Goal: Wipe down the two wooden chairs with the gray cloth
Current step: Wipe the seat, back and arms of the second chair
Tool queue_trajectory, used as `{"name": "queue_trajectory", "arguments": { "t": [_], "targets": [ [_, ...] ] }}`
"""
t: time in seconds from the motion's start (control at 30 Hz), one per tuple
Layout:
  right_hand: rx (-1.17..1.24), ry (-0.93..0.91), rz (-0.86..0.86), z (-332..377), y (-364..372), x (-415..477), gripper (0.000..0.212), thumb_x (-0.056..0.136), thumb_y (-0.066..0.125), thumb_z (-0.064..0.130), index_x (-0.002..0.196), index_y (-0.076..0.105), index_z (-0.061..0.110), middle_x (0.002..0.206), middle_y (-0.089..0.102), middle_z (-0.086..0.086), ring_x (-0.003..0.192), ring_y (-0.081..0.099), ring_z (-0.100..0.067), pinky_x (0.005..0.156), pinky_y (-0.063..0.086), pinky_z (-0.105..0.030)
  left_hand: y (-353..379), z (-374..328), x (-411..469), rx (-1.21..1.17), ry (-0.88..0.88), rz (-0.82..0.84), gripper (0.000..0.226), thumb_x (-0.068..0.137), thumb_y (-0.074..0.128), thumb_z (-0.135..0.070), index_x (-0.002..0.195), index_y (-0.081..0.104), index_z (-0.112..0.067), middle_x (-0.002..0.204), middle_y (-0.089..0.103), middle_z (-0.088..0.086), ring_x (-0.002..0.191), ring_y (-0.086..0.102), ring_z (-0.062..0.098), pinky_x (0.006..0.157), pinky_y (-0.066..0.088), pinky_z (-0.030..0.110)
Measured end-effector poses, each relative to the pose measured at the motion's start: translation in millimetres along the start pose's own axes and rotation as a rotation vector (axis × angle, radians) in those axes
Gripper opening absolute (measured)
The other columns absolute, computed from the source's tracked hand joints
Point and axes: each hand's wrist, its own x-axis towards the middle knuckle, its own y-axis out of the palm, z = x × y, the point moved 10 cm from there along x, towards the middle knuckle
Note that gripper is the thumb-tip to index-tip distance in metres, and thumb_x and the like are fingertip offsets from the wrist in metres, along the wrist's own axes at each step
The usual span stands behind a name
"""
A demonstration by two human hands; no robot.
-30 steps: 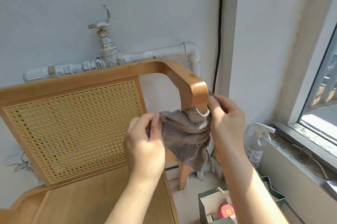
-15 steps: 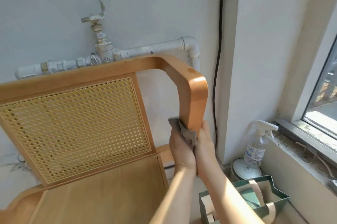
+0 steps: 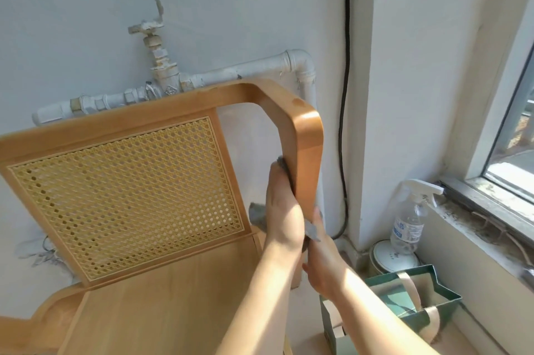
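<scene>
Left hand (image 3: 281, 210) fingers were curled round the upright arm post of the wooden chair (image 3: 306, 135), packed together, tips hidden behind the post. The gray cloth (image 3: 256, 215) was trapped under that palm against the post's inner face, with folds poking out above the knuckles and below the wrist side. Just beneath, the right hand (image 3: 325, 265) was wrapped on the same post; its thumb was laid up the post's front edge, a cloth corner pinched under it (other fingers hidden, spread cannot be told). Left of the hands the cane back panel (image 3: 127, 195) and seat (image 3: 173, 297) were seen. Above them a white pipe (image 3: 254, 67) ran along the wall. To the right a black cable (image 3: 345, 94), a spray bottle (image 3: 407, 224) and a green paper bag (image 3: 427, 314) were seen, well apart from the fingers.
</scene>
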Motion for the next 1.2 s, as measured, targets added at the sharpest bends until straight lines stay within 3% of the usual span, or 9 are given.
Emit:
{"name": "queue_trajectory", "arguments": {
  "t": [0.1, 0.2, 0.33, 0.47, 0.57, 0.73, 0.97, 1.1, 1.2],
  "targets": [
    [-0.111, -0.072, -0.01, 23, -6, -6, 0.039, 0.101, 0.033, 0.047, 0.082, 0.062, 0.029, 0.07, 0.069, 0.009, 0.076, 0.067, -0.007, 0.062, 0.048, -0.021, 1, -12, -5, 0.057, 0.135, 0.082, 0.059, 0.095, 0.03, -0.054, 0.12, 0.054, -0.006, 0.112, 0.064, 0.014, 0.109, 0.061, 0.022, 0.094, 0.048, 0.033],
    [-0.033, -0.189, -0.019, 59, -7, -10, 0.049, 0.098, 0.034, 0.053, 0.111, 0.065, 0.018, 0.095, 0.073, -0.002, 0.092, 0.068, -0.006, 0.087, 0.055, -0.03, -10, 19, -1, 0.123, 0.003, 0.069, 0.067, 0.088, 0.035, -0.068, 0.118, 0.059, -0.014, 0.113, 0.065, 0.015, 0.111, 0.06, 0.034, 0.101, 0.044, 0.05],
    [0.063, -0.32, 0.125, 98, 19, -21, 0.063, 0.092, 0.039, 0.062, 0.138, 0.05, 0.021, 0.137, 0.057, -0.001, 0.121, 0.057, -0.009, 0.098, 0.047, -0.027, -20, 49, -6, 0.018, -0.307, -0.079, 0.049, 0.096, 0.036, -0.055, 0.093, 0.071, -0.02, 0.089, 0.075, 0.003, 0.095, 0.069, 0.025, 0.084, 0.053, 0.039],
    [0.094, -0.378, 0.138, 87, 15, -30, 0.061, 0.094, 0.04, 0.058, 0.14, 0.048, 0.019, 0.139, 0.055, -0.003, 0.125, 0.054, -0.012, 0.108, 0.041, -0.037, -11, -14, -6, 0.087, -0.006, -0.018, 0.04, 0.099, 0.037, -0.038, 0.104, 0.063, -0.008, 0.105, 0.068, 0.015, 0.105, 0.062, 0.035, 0.102, 0.043, 0.056],
    [-0.17, -0.451, 0.142, 83, 8, -45, 0.064, 0.083, 0.038, 0.074, 0.14, 0.041, 0.045, 0.144, 0.046, 0.021, 0.133, 0.039, 0.002, 0.114, 0.03, -0.044, -3, -54, -13, -0.116, 0.114, 0.061, 0.041, 0.096, 0.043, -0.029, 0.131, 0.054, -0.01, 0.129, 0.061, 0.013, 0.125, 0.053, 0.029, 0.11, 0.034, 0.05],
    [-0.539, -0.585, 0.091, 88, 13, -81, 0.106, 0.058, 0.074, 0.067, 0.145, 0.018, 0.046, 0.143, 0.028, 0.034, 0.125, 0.039, 0.013, 0.089, 0.048, -0.015, -6, -60, -23, -0.193, 0.123, 0.117, 0.04, 0.092, 0.053, -0.017, 0.132, 0.055, -0.013, 0.132, 0.061, 0.009, 0.128, 0.052, 0.028, 0.112, 0.033, 0.052],
    [-0.765, -0.948, -0.312, 129, -2, -104, 0.022, 0.077, 0.076, 0.02, 0.089, 0.06, 0.03, 0.084, 0.056, 0.013, 0.077, 0.054, -0.003, 0.066, 0.038, -0.012, -16, -70, -33, -0.174, 0.147, 0.022, 0.021, 0.082, 0.069, -0.013, 0.1, 0.059, -0.013, 0.098, 0.068, 0.005, 0.091, 0.063, 0.019, 0.086, 0.049, 0.037],
    [-0.564, -0.948, -0.416, 162, -29, -107, 0.016, 0.085, 0.069, 0.016, 0.094, 0.072, 0.03, 0.082, 0.058, 0.008, 0.069, 0.055, 0.001, 0.068, 0.04, -0.012, -14, -77, -44, -0.14, 0.25, 0.075, 0.027, 0.085, 0.06, -0.017, 0.111, 0.064, -0.011, 0.106, 0.071, 0.005, 0.101, 0.065, 0.02, 0.092, 0.049, 0.034],
    [-0.169, -0.854, -0.264, 165, -18, -92, 0.022, 0.091, 0.052, 0.035, 0.101, 0.072, 0.03, 0.1, 0.07, -0.002, 0.087, 0.066, -0.009, 0.086, 0.053, -0.034, -11, -77, -42, 0.02, 0.347, 0.042, 0.041, 0.086, 0.062, -0.02, 0.126, 0.057, -0.016, 0.121, 0.066, -0.002, 0.117, 0.06, 0.017, 0.104, 0.043, 0.037]
  ]
}}
